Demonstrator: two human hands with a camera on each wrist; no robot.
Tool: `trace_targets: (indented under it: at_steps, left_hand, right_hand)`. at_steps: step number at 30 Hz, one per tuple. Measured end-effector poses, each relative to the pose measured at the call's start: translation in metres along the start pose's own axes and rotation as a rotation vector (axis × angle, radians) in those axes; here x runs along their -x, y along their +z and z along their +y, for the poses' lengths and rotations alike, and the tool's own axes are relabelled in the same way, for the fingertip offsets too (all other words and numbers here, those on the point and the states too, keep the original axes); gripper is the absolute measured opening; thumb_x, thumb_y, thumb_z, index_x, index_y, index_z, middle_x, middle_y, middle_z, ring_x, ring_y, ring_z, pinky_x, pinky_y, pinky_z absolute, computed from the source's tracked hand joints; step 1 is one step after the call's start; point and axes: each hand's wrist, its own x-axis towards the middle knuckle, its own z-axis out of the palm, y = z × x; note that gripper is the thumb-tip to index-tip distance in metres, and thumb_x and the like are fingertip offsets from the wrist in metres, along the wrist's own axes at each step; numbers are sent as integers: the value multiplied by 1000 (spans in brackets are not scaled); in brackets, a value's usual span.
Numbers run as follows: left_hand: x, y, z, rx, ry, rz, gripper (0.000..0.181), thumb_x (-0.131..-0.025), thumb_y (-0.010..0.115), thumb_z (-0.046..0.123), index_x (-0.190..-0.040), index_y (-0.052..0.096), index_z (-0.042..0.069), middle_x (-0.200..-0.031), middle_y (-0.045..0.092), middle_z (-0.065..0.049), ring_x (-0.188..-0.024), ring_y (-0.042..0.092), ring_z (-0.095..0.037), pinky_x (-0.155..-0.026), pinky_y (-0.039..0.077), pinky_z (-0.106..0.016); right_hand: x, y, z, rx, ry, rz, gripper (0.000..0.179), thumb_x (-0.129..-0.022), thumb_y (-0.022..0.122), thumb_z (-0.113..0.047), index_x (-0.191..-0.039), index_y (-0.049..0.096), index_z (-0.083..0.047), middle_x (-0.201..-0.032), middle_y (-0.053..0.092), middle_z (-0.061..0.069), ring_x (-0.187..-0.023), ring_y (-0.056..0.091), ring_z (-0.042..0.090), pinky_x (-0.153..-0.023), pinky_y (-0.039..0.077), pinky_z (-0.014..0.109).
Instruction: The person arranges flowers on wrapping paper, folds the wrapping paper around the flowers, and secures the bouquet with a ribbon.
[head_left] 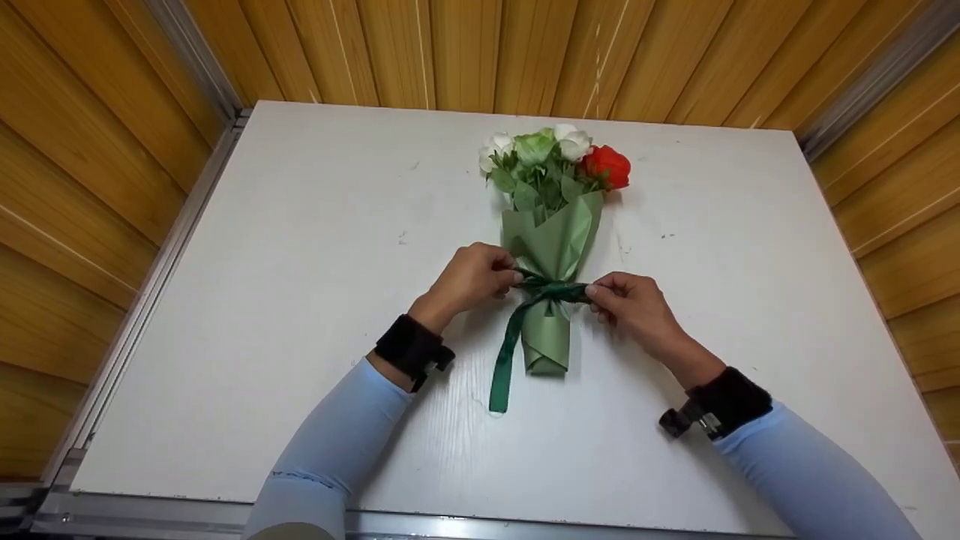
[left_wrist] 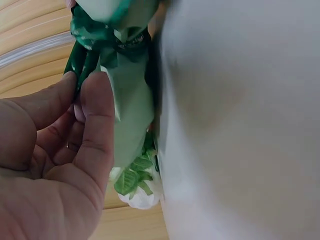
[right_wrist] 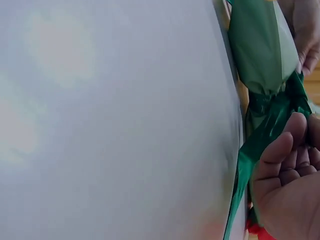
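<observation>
A bouquet of white, pale green and red flowers (head_left: 536,150) lies on the table, wrapped in green paper (head_left: 551,240). Around the paper's narrow waist runs a dark green ribbon (head_left: 555,291), crossed or knotted at the front. One ribbon tail (head_left: 504,367) trails down toward the lower left. To the left of the waist, my left hand (head_left: 476,276) pinches part of the ribbon between thumb and fingers; the left wrist view shows folded ribbon (left_wrist: 82,62) there. My right hand (head_left: 637,307) pinches another part on the right side, also seen in the right wrist view.
The bouquet and both forearms are over a white tabletop (head_left: 337,195) with small scuffs. Wood-look panels (head_left: 465,52) stand behind and at both sides. A metal rail (head_left: 150,517) runs along the front edge.
</observation>
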Motion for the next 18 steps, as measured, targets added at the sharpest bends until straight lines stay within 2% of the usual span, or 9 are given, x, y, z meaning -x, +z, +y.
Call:
trace_targets:
  at_steps: [6, 10, 18]
  left_hand:
    - [2, -6, -10, -9, -24, -10, 21, -102, 72, 20, -87, 73, 5, -74, 66, 1, -67, 59, -9, -63, 45, -23]
    - [1, -8, -16, -25, -50, -7, 24, -102, 72, 22, -91, 78, 1, -71, 67, -2, -63, 57, -10, -61, 43, -24]
    - [2, -12, -22, -38, -104, 32, 18, -101, 73, 18, -89, 78, 5, -70, 69, -3, -62, 60, -11, -59, 45, -23]
  right_hand:
    - [-5, -9, 5, -96, 103, 8, 23, -104, 69, -21, -99, 68, 2, -76, 65, -1, -65, 59, 10, -59, 51, 24]
    - [-8, -13, 7, -162, 172, 7, 20, -103, 71, -22, -94, 68, -4, -75, 64, -1, -63, 57, 9, -55, 51, 23]
    - [-12, -22, 11, -266, 278, 10, 19, -102, 73, -23, -88, 69, -9, -70, 62, -4, -58, 54, 6, -50, 46, 19]
